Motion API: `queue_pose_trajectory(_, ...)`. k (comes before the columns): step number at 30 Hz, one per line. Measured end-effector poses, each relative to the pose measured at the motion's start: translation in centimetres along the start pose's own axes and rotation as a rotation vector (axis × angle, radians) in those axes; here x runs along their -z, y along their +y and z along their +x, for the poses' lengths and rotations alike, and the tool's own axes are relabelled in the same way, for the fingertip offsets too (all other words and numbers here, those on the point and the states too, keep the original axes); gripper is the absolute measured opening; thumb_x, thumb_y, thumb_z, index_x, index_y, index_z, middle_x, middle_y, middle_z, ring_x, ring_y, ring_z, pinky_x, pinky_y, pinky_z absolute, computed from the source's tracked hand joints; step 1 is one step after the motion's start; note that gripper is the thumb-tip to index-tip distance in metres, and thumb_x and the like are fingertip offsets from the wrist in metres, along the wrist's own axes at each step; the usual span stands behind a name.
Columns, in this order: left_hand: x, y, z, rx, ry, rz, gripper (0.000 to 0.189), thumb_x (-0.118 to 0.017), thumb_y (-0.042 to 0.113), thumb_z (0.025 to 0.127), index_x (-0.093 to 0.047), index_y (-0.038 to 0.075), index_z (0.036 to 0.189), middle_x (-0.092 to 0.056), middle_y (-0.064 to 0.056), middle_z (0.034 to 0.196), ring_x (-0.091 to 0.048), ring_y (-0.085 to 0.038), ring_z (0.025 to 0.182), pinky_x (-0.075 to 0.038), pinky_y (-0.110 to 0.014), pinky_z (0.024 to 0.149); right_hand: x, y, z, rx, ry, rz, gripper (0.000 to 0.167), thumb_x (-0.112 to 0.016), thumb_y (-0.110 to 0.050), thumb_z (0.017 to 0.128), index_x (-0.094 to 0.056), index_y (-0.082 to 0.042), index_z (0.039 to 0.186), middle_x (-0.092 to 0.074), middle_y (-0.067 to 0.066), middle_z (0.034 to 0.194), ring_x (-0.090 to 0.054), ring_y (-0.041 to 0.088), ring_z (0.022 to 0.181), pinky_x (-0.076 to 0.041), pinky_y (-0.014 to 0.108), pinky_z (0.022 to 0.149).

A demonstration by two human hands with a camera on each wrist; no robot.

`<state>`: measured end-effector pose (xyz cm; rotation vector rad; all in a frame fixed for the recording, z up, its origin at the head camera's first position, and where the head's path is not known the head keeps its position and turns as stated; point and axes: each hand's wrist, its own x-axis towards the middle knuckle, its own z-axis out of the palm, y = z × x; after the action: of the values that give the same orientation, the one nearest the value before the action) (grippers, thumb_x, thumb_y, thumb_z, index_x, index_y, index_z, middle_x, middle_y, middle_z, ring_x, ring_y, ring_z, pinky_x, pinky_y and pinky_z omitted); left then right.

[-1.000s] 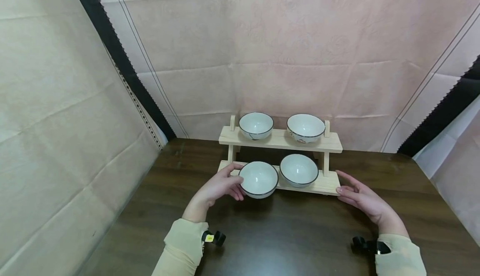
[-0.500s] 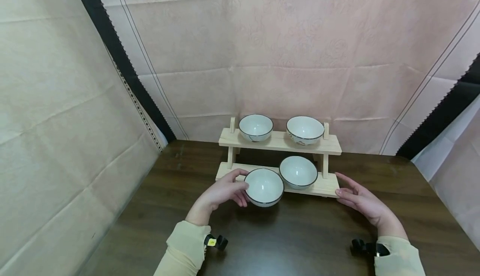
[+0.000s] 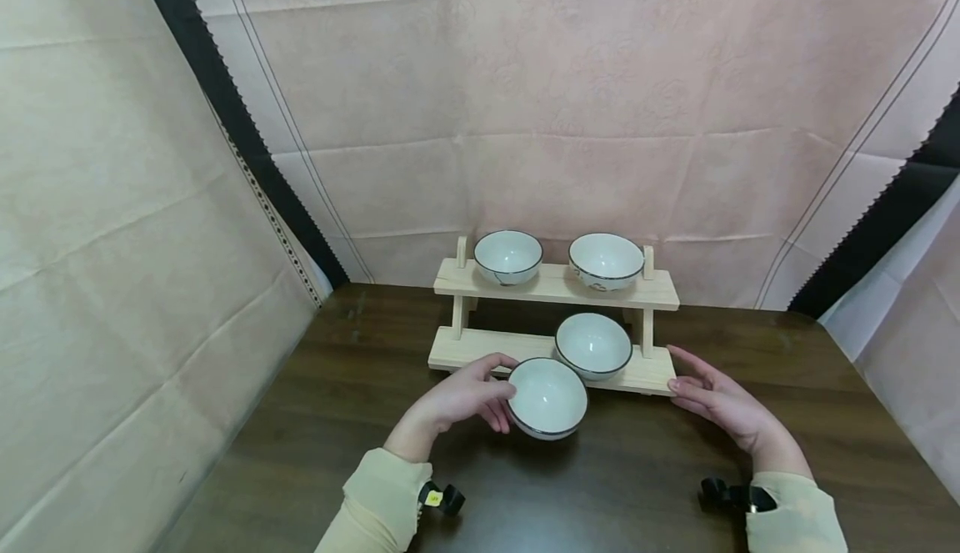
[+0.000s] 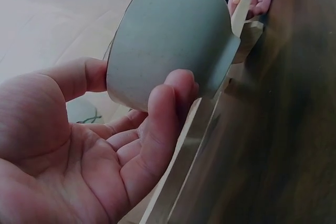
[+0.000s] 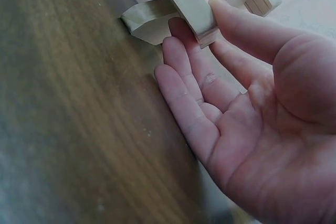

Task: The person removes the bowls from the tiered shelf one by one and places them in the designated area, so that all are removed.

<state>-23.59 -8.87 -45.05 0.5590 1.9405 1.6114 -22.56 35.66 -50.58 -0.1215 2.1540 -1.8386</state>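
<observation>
In my left hand (image 3: 468, 399) I grip a white bowl (image 3: 547, 399) with a dark rim, in front of the lower shelf. The left wrist view shows the thumb on one side of the bowl (image 4: 168, 35) and curled fingers on the other. My right hand (image 3: 720, 403) holds the right end of the two-tier wooden rack (image 3: 641, 378). From the right wrist, the thumb presses the shelf end (image 5: 191, 9) and the fingers lie along its other side. Another bowl (image 3: 594, 344) stands on the lower shelf, right of centre.
On the upper shelf sit a left bowl (image 3: 508, 257) and a right bowl (image 3: 606, 261). The rack stands near the back of a dark wooden table (image 3: 600, 486). A pale cloth backdrop (image 3: 570, 119) rises behind it, and another cloth (image 3: 150, 286) hangs on the left.
My left hand has brought the bowl from the left front of the lower shelf toward me and to the right. My right hand keeps its hold on the rack's end.
</observation>
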Motion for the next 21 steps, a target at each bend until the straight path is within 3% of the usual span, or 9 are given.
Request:
queue_pose_trajectory(9, -2.0, -0.1, 0.6, 0.009, -0.048, -0.043, 0.048, -0.063, 0.011, 0.103, -0.049, 0.002, 0.148, -0.074, -0.017, 0.083, -0.072, -0.023, 0.065, -0.066, -0.038, 0.065, 0.0, 0.1, 0.0, 0.010, -0.008, 0.014, 0.082, -0.060, -0.017, 0.111, -0.007, -0.006, 0.172, -0.031, 0.041, 0.159, -0.063, 0.003, 0.116, -0.056, 0.025, 0.100)
queue_pose_trajectory(21, -6.1, -0.4, 2.8, 0.009, -0.117, -0.098, 0.048, -0.066, 0.008, 0.101, -0.052, 0.007, 0.146, -0.074, -0.018, 0.081, -0.073, -0.024, 0.065, -0.066, -0.049, 0.070, -0.2, -0.3, -0.3, -0.004, -0.002, -0.019, 0.081, -0.061, -0.021, 0.111, -0.008, -0.008, 0.172, -0.030, 0.041, 0.161, -0.062, 0.004, 0.119, -0.055, 0.023, 0.101)
